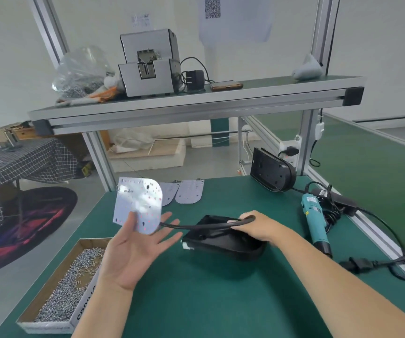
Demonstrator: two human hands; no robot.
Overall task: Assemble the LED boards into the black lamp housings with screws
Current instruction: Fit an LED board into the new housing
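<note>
Just left of the black lamp housing (221,246) on the worktop (196,293), the left grip (133,250) pinches the LED board (138,203) by its lower edge. The board looks light and stiff, best held at bare margins. The right grip (257,228) curls round the cable (191,226) above the housing.

- Bright, even light fills the room; the white walls look washed out.
- Glare bleaches the upper LED board (138,203).
- A soft shadow lies on the table (221,296) beside the black housing (223,242).
- Wide-angle distortion tilts the frame posts (321,32) and bows the shelf (196,100).
- The wall papers (235,18) are blurred.
</note>
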